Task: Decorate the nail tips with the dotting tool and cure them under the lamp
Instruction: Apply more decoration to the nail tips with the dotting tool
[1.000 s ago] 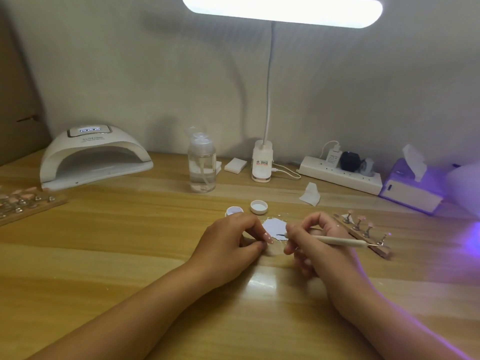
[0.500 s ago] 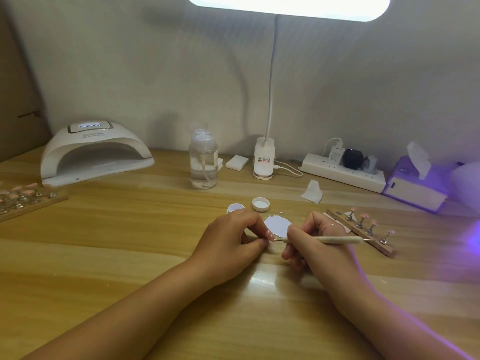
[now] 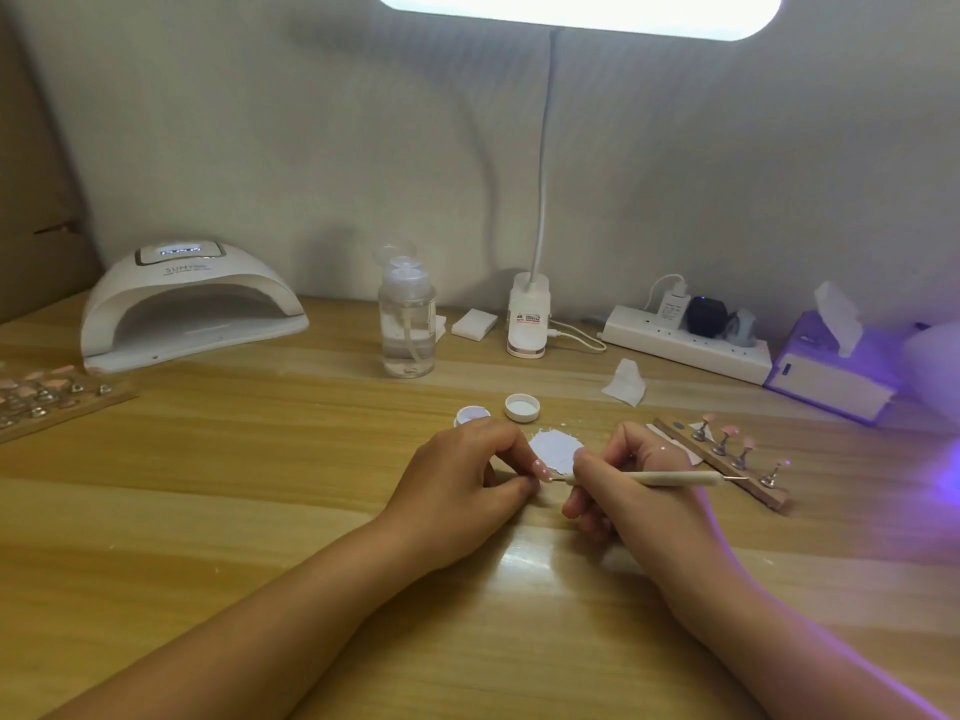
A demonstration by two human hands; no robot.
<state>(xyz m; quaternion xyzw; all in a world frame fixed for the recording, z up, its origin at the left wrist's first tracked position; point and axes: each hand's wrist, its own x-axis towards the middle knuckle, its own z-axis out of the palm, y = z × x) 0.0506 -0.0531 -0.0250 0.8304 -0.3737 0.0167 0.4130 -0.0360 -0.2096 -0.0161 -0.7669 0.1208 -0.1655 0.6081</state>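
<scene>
Pinching a nail tip (image 3: 543, 467), the left hand (image 3: 460, 493) meets the dotting tool (image 3: 670, 479).

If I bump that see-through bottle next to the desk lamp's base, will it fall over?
It might. The bottle stands tall and narrow on the table, so a high bump could tip it. Clear liquid seems to sit low inside, which may steady it somewhat. The table looks glossy, so a low nudge might just slide it.

Hands (image 3: 457, 480) bare; forearms (image 3: 270, 615) bare, violet light rimming right one.
</scene>
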